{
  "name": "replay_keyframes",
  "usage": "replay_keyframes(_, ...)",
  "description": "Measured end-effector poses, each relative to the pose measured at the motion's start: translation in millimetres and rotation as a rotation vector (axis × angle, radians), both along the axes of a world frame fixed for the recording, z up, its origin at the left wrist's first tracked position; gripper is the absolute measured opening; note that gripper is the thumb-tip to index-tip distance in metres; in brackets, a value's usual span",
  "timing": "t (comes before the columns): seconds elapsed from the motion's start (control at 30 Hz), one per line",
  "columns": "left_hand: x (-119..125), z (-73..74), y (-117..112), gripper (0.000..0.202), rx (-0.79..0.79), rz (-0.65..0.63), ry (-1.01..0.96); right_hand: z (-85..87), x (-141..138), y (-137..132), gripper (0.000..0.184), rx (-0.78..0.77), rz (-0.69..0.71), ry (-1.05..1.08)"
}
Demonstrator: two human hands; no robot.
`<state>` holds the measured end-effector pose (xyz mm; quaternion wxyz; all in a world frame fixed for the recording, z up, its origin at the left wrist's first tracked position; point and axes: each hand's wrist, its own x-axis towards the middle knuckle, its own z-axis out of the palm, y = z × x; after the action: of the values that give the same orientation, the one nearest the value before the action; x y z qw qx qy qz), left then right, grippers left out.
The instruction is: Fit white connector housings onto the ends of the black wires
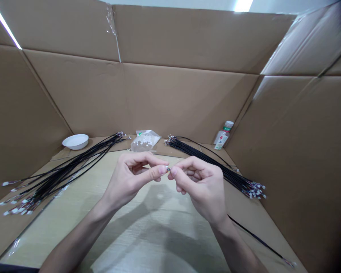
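My left hand (133, 176) is closed in a pinch on a tiny white connector (167, 167), mostly hidden by the fingertips. Facing it, my right hand (203, 185) pinches thin coloured wires (168, 171) right beside the connector. Whether the wires sit inside the connector is too small to tell. A black cable (255, 237) comes out from behind my right forearm and runs to the lower right, ending in a white plug; it appears to belong to the held wires, though its middle is covered. Both hands are above the pale tabletop (102, 189).
On the left lies a bundle of black cables (71, 167) with white plugs; another cable bundle (210, 163) lies on the right. Between them, at the back, is a clear bag (144, 141) of small white pieces. A white bowl (75, 141), a bottle (223, 135) and cardboard walls (187, 98) surround the table.
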<state>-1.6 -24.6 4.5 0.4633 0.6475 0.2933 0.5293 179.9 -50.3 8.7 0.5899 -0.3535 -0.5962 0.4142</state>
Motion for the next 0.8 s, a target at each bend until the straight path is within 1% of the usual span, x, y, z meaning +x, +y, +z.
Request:
replay_keyframes(0.13, 2, 2.7, -6, 0.002, 0.024, 0.038, -0.001, -6.6, -5, -3, 0.013, 0.089, -0.070, -0.044)
replay_keyframes(0.27, 2, -0.8, -4, 0.005, 0.027, 0.050, -0.020, -9.9, -7, -6, 0.014, 0.167, -0.118, -0.075)
replay_keyframes(0.33, 2, -2.8, -1, 0.006, 0.008, 0.012, -0.026, -9.6, -6, -5, 0.013, 0.142, -0.082, -0.050)
replay_keyframes(0.4, 0, -2.6, 2, 0.006, -0.001, -0.027, -0.023, -8.1, -3, -2, 0.014, 0.080, -0.014, -0.006)
replay_keyframes(0.47, -4, 0.8, 6, 0.007, 0.026, -0.003, 0.005, -6.2, 0, 3, 0.017, 0.008, 0.065, 0.024)
replay_keyframes(0.5, -7, 3.6, 7, 0.008, 0.055, 0.049, 0.028, -5.5, 1, 6, 0.017, -0.025, 0.105, 0.028)
replay_keyframes(0.53, -12, 7.0, 8, 0.008, 0.095, 0.129, 0.051, -5.0, 2, 9, 0.018, -0.050, 0.144, 0.022)
replay_keyframes(0.6, -25, 14.7, 9, 0.007, 0.189, 0.338, 0.081, -5.7, 3, 14, 0.019, -0.078, 0.183, -0.012)
replay_keyframes(0.7, -51, 26.6, 9, 0.008, 0.303, 0.643, 0.061, -11.4, 3, 19, 0.015, -0.046, 0.126, -0.124)
replay_keyframes(0.8, -84, 38.6, 3, 0.017, 0.380, 0.943, 0.043, -21.2, 4, 23, 0.014, 0.047, 0.040, -0.281)
